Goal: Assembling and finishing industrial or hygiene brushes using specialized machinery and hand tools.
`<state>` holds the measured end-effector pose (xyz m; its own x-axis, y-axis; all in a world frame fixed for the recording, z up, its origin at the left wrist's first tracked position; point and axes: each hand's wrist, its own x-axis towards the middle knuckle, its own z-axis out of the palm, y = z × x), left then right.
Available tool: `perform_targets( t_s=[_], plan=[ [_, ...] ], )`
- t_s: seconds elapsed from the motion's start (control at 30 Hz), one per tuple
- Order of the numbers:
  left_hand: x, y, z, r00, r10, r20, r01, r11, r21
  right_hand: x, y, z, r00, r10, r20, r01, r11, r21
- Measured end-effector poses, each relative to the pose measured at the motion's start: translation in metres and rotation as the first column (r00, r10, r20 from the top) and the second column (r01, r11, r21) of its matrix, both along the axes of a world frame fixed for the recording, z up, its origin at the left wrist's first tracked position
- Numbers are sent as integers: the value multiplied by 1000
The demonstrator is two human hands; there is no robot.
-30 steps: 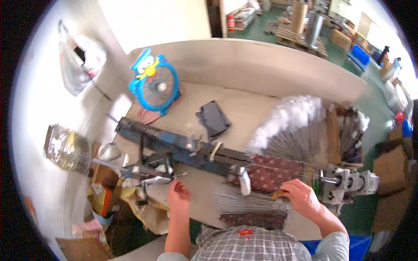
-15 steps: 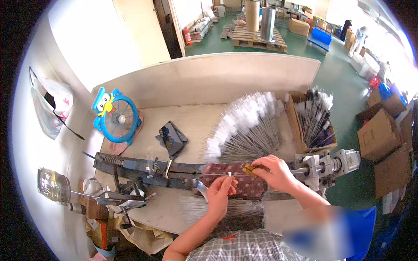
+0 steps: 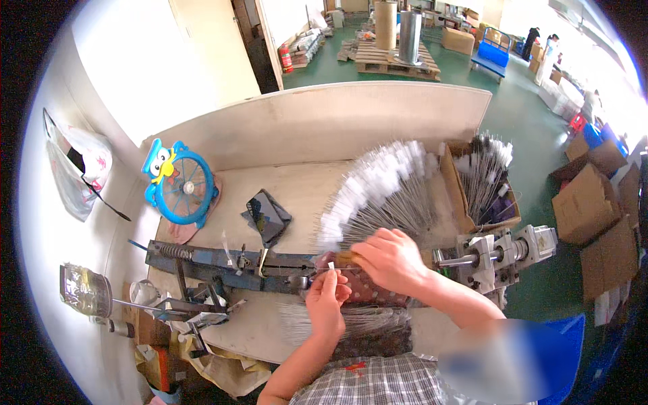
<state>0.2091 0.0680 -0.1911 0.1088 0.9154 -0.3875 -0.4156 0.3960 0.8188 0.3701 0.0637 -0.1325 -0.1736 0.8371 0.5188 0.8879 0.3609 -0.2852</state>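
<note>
Over the middle of the bench, my left hand (image 3: 325,309) is closed, thumb and finger pinching a small white piece (image 3: 331,265) beside a thin wire. My right hand (image 3: 393,262) is closed round a yellow-brown block-like tool (image 3: 345,258), just above the left fingertips. Beneath both hands lies a dark red polka-dot cloth (image 3: 385,295). A long metal fixture (image 3: 223,264) runs left from the hands. To the right is a motor-driven shaft assembly (image 3: 482,255). Beyond my hands, many white-tipped wire brushes (image 3: 378,192) fan out on the bench.
An open carton (image 3: 453,189) of more wire brushes stands at the far right of the bench. Bare wires (image 3: 364,322) lie nearest me. A blue cartoon-shaped fan (image 3: 181,185) and a dark cloth (image 3: 268,216) sit at the left. A low panel (image 3: 324,121) borders the back.
My right hand has moved left along the wire with the yellow-brown tool, close to my left hand. My left hand has shifted slightly left with the white piece.
</note>
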Motion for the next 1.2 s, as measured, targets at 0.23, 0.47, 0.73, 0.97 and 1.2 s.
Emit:
perform_targets(
  t_s=[0.23,0.47,0.73,0.97,1.2],
  plan=[
    [-7,2,-6,995,-71,71,70,997,17,-19,20,-10,973,38,-230,-125,918,-376],
    [-10,6,-2,976,-217,24,216,976,8,-14,29,-16,844,-211,-494,-213,713,-668],
    [-4,3,-2,913,-22,407,54,996,-68,-45,6,-13,987,-37,-156,17,992,-127],
    [5,1,-6,927,62,369,-39,997,-69,-29,1,-20,995,-39,-96,45,997,59],
    [3,0,-5,940,92,329,-89,996,-26,-25,-1,-23,999,32,-44,-29,996,86]
  ],
)
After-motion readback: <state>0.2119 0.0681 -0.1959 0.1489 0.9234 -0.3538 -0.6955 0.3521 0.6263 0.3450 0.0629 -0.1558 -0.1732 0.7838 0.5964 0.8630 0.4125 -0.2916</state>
